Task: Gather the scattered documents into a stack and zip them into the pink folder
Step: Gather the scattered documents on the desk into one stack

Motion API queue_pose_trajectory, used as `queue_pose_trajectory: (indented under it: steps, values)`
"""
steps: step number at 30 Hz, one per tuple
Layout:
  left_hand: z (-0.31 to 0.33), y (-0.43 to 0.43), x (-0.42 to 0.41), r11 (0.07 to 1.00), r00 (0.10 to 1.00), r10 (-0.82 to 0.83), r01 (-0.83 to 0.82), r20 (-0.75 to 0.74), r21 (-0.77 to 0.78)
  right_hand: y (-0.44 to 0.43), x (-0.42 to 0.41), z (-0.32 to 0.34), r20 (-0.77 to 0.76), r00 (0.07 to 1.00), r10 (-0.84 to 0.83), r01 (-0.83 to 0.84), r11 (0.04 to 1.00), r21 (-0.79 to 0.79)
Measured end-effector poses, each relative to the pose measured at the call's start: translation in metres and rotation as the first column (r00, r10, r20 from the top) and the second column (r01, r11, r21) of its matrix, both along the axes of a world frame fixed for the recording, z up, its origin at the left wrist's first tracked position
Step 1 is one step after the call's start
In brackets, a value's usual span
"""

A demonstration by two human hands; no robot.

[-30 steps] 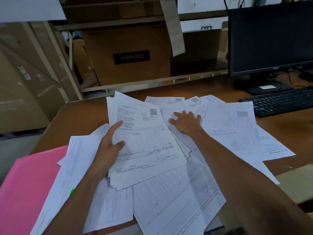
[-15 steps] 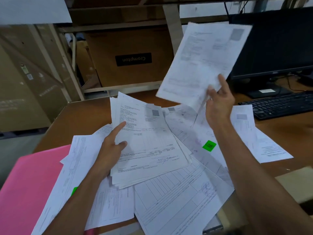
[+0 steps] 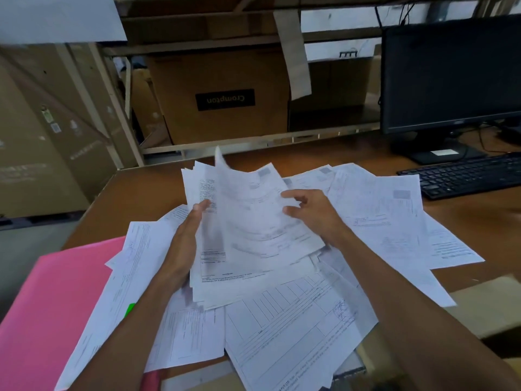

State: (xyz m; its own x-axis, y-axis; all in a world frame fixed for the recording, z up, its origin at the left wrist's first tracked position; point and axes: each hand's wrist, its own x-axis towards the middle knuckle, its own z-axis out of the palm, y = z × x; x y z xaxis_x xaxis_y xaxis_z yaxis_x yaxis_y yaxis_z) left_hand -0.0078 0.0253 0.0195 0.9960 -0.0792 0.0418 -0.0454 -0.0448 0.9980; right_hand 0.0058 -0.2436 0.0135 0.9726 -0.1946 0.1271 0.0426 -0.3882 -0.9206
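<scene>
White printed documents lie scattered across the brown desk (image 3: 146,190). My left hand (image 3: 186,238) grips the left edge of a gathered stack of papers (image 3: 225,272) held slightly tilted above the mess. My right hand (image 3: 313,213) holds a sheet (image 3: 253,215) by its right edge, lying on top of that stack. Loose sheets (image 3: 389,221) spread to the right, and a large form (image 3: 290,334) lies in front. The pink folder (image 3: 53,300) rests at the lower left, partly under papers.
A black monitor (image 3: 451,77) and keyboard (image 3: 465,176) stand at the right rear of the desk. A cardboard box (image 3: 222,100) sits on a shelf behind. More boxes (image 3: 42,142) stand left of the desk. A green sticky tab (image 3: 130,309) peeks out beside my left forearm.
My right hand lifted a sheet from the right pile, raised it high, then brought it down onto the stack in my left hand. The left hand tilted the stack up slightly.
</scene>
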Motion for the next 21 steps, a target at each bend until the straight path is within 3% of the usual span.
queue_pose_trajectory:
  steps: [3, 7, 11, 14, 17, 21]
  values:
    - [0.000, 0.000, 0.000, 0.999, 1.000, -0.025, 0.024, -0.017, -0.037, 0.013, -0.005, 0.000, -0.014, 0.999, 0.040, -0.040, 0.998, -0.039]
    - [-0.007, 0.008, 0.008, 0.982, 0.997, -0.055, 0.043, 0.063, 0.183, 0.019, -0.007, -0.002, -0.050, 0.992, 0.114, -0.122, 0.973, -0.198]
    - [-0.012, 0.012, 0.013, 0.967, 0.986, -0.079, 0.039, 0.148, 0.251, -0.011, -0.006, 0.002, 0.027, 0.998, -0.063, 0.067, 0.975, -0.213]
    - [-0.014, 0.014, 0.017, 0.959, 0.984, -0.114, 0.074, 0.135, 0.274, -0.053, -0.007, -0.003, -0.014, 0.951, -0.309, 0.257, 0.813, -0.523]
    - [-0.016, 0.014, 0.019, 0.950, 0.988, -0.107, 0.070, 0.107, 0.305, -0.095, -0.016, -0.012, -0.135, 0.839, -0.527, 0.262, 0.608, -0.750]
    - [-0.016, 0.011, 0.017, 0.946, 0.988, -0.095, 0.051, 0.122, 0.321, -0.112, -0.020, -0.030, -0.297, 0.733, -0.612, 0.157, 0.578, -0.801]
